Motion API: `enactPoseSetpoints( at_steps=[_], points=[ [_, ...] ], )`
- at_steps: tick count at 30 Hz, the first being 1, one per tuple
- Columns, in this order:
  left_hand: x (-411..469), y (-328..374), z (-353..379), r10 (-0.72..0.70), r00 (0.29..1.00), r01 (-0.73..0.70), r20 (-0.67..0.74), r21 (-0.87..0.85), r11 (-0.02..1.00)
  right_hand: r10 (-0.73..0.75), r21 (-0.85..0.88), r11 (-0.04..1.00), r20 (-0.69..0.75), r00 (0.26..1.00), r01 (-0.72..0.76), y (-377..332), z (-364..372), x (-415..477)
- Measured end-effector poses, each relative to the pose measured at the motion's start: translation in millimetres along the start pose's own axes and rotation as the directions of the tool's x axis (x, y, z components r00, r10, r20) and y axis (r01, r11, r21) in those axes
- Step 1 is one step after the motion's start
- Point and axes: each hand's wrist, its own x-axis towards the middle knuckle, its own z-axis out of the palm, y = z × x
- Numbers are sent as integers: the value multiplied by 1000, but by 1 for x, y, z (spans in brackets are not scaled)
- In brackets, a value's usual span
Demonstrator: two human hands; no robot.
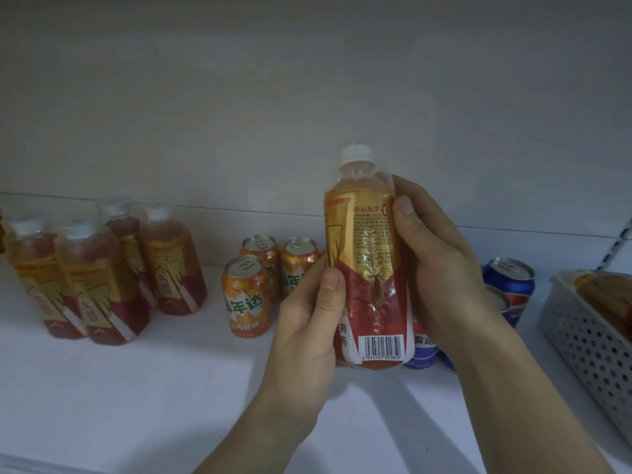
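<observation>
Fingers (330, 285) of the left hand (307, 323) and right hand (441, 261) grasp the tea bottle (369, 254), upright above the shelf (136, 388). Judged best: turn its front outward, then stand it at nine o'clock beside the matching bottles (102, 278). Barcode reads 6934502301850; orange cans (248, 295) show 年达; Pepsi cans (509, 285) at three o'clock.

Shelf (136, 388) layout, left to right:
- Far left: four bottles (99, 278) upright, two in front, two behind, touching.
- Centre: three Mirinda cans (248, 295), one in front, two just behind.
- Right of centre: Pepsi cans (509, 278), partly hidden behind the drink bottle (369, 254).
- Far right: perforated basket (588, 340) with something lying in it, can't tell what.

The drink bottle is upright above the shelf, in front of the cans, with the left hand (307, 330) on its left side and the right hand (437, 268) on its right.
</observation>
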Motion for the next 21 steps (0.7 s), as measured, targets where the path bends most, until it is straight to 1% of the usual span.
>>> enactPoseSetpoints(
  at_steps=[4,6,8,10,12,14,15,17,21],
  points=[
    [0,2,7,-38,998,37,-43,-27,999,-4,-53,999,-42,999,2,-7,4,-5],
    [0,4,13,-57,995,51,-77,-81,995,-51,-124,991,-62,997,43,-12,4,-9],
    [1,7,20,-66,993,50,-97,-159,986,-81,-157,985,-60,995,71,-17,3,-16],
    [1,11,27,-80,992,55,-97,-240,969,-110,-191,976,-21,994,104,-19,-4,-26],
    [-1,15,34,-97,993,73,-64,-303,950,-131,-321,937,49,990,139,-21,-14,-39],
    [-4,17,42,-102,994,84,-37,-324,942,-100,-439,888,100,990,134,-21,-23,-56],
    [-6,18,47,-102,994,87,-32,-322,943,-102,-483,864,100,990,138,-21,-27,-65],
    [-12,19,60,-95,995,90,-6,-282,955,-184,-557,813,30,983,169,-20,-34,-82],
    [-22,19,81,-129,983,146,129,-129,981,-338,-639,744,-107,935,195,-27,-61,-109]
  ],
)
